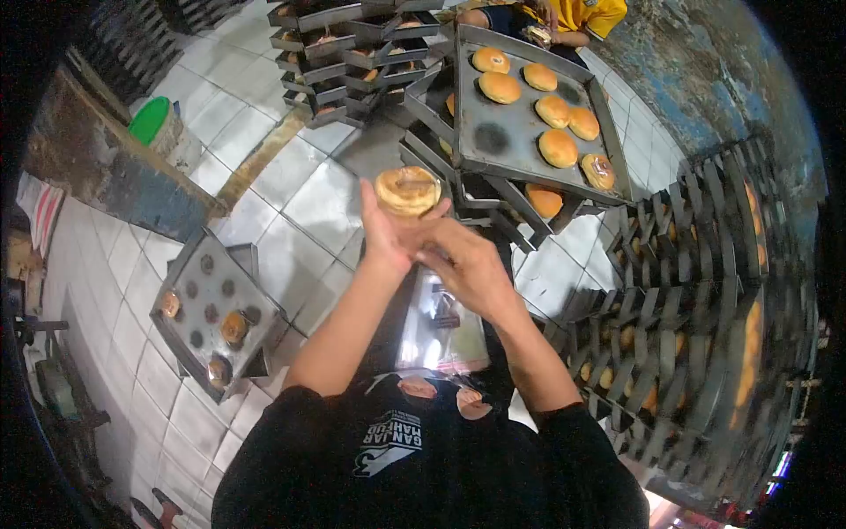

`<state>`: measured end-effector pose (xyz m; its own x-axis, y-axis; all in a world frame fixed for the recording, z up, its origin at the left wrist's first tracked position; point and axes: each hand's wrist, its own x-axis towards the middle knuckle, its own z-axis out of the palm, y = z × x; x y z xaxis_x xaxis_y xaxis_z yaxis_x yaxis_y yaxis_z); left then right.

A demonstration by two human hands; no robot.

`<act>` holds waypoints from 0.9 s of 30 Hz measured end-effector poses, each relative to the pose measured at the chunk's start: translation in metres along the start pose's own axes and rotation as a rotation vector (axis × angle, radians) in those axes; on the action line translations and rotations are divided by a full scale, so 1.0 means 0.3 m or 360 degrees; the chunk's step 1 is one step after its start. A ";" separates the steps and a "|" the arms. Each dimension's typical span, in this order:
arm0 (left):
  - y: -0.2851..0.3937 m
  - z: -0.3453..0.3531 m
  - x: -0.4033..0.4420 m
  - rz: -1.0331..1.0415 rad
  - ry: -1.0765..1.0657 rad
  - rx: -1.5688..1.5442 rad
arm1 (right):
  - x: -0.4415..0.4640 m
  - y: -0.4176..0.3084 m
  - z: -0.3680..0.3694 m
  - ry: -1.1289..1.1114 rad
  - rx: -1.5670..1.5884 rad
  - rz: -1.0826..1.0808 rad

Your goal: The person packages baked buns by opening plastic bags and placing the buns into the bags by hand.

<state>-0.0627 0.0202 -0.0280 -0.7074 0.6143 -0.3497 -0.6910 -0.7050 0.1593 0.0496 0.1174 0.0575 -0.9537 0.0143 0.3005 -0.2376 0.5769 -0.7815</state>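
Note:
A round golden bun [408, 191] rests on the palm and fingers of my left hand [388, 231], in the middle of the view. My right hand [463, 262] is beside it, fingers bent and touching my left hand just below the bun; whether they pinch anything is hidden. Below my hands, clear plastic packaging [441, 331] lies on my lap. Beyond them at the upper right, a metal tray [507, 115] holds several buns, some with a wrapper or label on top. To the left, a smaller tray [201, 295] on the floor holds three wrapped buns.
Stacked trays with buns [348, 62] stand at the top. More tall stacks [670, 291] fill the right side. A green-topped bucket [152, 122] is at the upper left beside a low wall [115, 163]. Another person in a yellow shirt [592, 13] sits beyond the tray.

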 end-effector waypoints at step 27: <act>0.048 0.059 -0.104 0.0909 0.0251 0.1680 | 0.039 0.092 -0.041 0.0636 -0.0258 0.0037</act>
<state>-0.0533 -0.0029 0.0016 -0.9751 0.2068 -0.0799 -0.1179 -0.1788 0.9768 0.0341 0.1436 0.0461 -0.8043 0.3255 0.4972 -0.1546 0.6932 -0.7040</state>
